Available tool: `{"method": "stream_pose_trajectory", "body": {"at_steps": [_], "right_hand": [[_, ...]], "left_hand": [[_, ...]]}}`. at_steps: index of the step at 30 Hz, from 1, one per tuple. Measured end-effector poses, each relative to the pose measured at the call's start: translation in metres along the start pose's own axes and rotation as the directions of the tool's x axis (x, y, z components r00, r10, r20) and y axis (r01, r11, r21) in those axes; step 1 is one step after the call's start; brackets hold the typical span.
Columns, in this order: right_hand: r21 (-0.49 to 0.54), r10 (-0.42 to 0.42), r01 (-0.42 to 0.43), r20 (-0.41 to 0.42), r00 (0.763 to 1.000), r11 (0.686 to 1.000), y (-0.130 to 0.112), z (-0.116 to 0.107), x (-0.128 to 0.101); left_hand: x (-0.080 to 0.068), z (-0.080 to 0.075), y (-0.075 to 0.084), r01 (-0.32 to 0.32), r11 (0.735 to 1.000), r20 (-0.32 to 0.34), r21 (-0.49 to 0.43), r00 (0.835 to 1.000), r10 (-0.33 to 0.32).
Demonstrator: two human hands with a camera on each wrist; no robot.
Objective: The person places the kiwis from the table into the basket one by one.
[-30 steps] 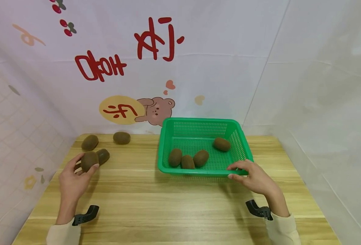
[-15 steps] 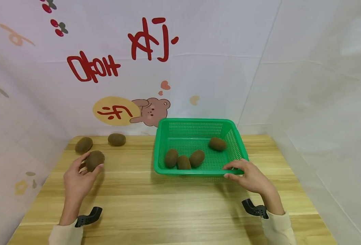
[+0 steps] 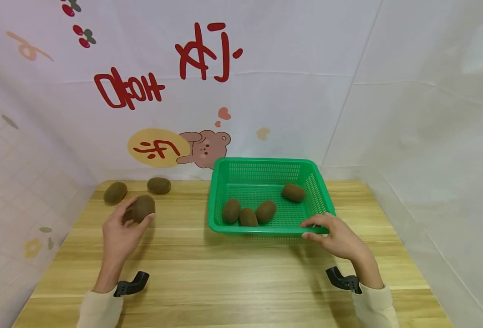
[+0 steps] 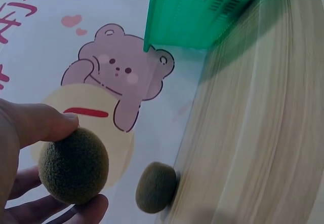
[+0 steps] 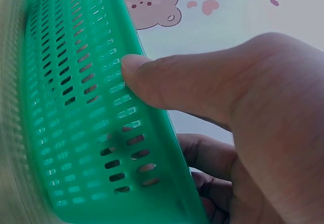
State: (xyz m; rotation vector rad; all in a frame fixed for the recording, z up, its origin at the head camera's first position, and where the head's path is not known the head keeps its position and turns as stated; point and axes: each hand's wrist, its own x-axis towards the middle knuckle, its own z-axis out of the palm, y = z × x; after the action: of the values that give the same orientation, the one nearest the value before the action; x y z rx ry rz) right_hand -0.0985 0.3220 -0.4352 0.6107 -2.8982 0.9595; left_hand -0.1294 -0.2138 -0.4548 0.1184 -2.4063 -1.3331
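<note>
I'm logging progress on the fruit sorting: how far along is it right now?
Done: four kiwis already lie in the green basket. In hand: the left hand grips a fifth kiwi above the table, while the right hand holds the basket's near rim. Left: two kiwis sit on the table by the wall.

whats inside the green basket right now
Four brown kiwis lie in the green basket: three clustered at front left, one at back right. The right hand hides the front-right corner.
</note>
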Motion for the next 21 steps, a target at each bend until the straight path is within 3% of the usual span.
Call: {"method": "stream_pose_trajectory", "body": {"at_steps": [10, 21], "right_hand": [[0.004, -0.007, 0.007, 0.0, 1.0, 1.0, 0.001, 0.001, -0.002], [0.002, -0.02, 0.02, -0.001, 1.0, 1.0, 0.0, -0.001, 0.0]], "left_hand": [[0.004, 0.014, 0.012, -0.033, 0.998, 0.055, -0.051, 0.998, 0.036], [0.011, 0.028, 0.036, -0.013, 0.992, 0.134, -0.127, 0.99, 0.03]]}}
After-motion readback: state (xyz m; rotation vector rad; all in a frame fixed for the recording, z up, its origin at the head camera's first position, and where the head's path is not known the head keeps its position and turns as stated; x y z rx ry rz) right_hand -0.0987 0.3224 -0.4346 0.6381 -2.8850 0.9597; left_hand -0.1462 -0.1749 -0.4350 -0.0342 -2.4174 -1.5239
